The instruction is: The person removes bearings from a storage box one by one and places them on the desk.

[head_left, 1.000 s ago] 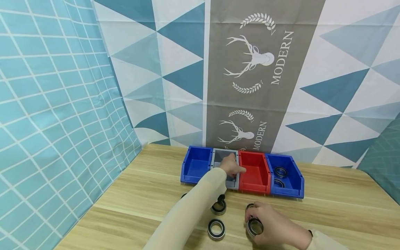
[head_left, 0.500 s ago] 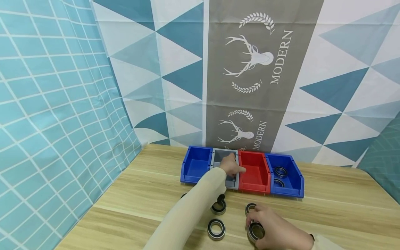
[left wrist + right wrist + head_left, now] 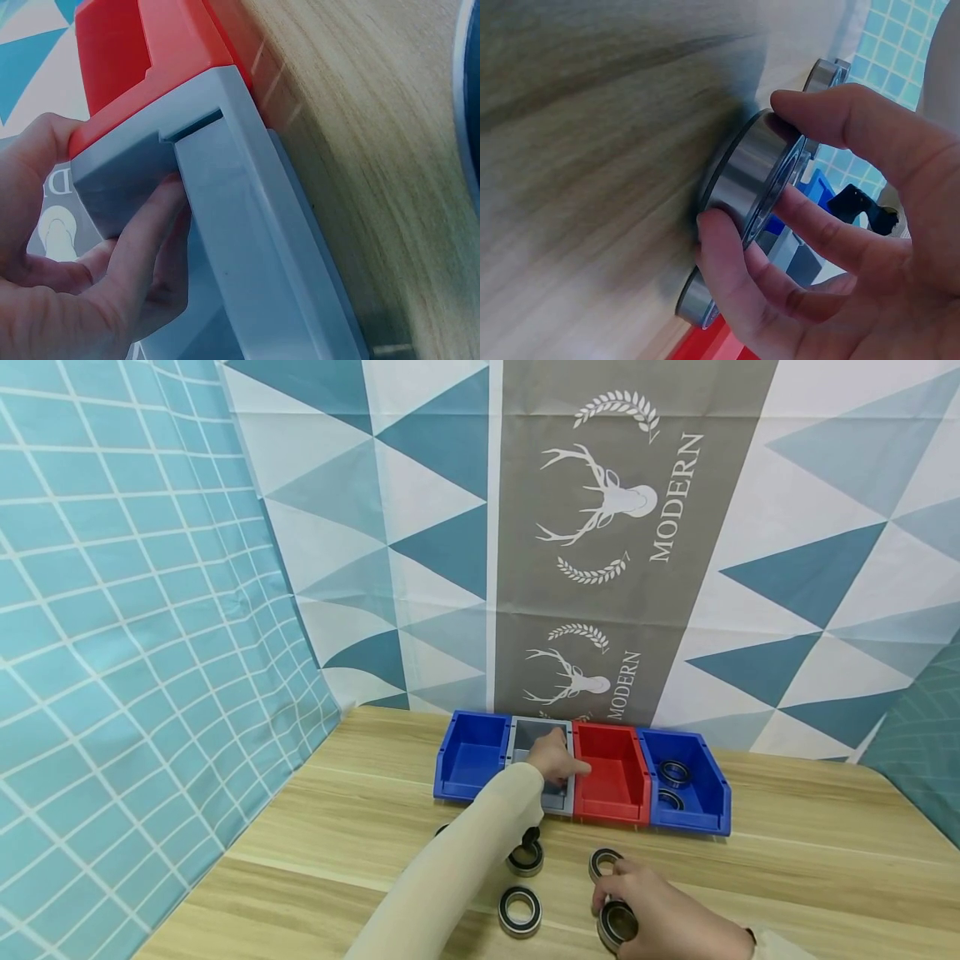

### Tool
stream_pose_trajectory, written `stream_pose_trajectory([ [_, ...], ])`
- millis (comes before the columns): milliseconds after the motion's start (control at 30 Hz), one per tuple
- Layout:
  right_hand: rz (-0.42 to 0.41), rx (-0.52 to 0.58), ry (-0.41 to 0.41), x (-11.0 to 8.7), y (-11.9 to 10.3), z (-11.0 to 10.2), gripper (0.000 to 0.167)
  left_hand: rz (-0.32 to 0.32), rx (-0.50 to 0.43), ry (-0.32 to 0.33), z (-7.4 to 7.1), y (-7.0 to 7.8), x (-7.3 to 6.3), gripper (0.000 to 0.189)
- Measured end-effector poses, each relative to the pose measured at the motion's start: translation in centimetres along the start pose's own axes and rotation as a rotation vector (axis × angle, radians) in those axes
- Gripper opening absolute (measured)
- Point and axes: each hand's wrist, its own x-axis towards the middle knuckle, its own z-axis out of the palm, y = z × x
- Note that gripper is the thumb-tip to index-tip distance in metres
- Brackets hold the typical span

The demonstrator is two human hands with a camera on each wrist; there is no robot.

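My right hand (image 3: 660,906) grips a metal ball bearing (image 3: 739,180) with a black seal, thumb and fingers around its rim, low over the wooden table. Just behind it lies another bearing (image 3: 595,865). My left hand (image 3: 553,758) reaches into the grey bin (image 3: 247,225). In the left wrist view its fingers lie inside that bin and the thumb is over the edge by the red bin (image 3: 611,814), so it pinches the side wall between them. No bearing shows in the left hand.
Blue bins stand at both ends of the row, one on the left (image 3: 472,760) and one on the right (image 3: 701,821) with two bearings inside. More bearings lie on the table, including a front bearing (image 3: 505,917) and one beside the left sleeve (image 3: 527,870). Patterned cloth hangs behind.
My right hand has shifted slightly right and toward me with the bearing, showing more of the bearing behind. My left hand stays at the grey bin.
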Motion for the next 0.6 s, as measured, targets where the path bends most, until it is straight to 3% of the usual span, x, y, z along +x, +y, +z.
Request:
stream_pose_trajectory([
  [600,0.027,-0.004,0.009,-0.10,0.14,0.42,0.035,0.009,-0.002,-0.009,-0.07,-0.20,0.29,0.047],
])
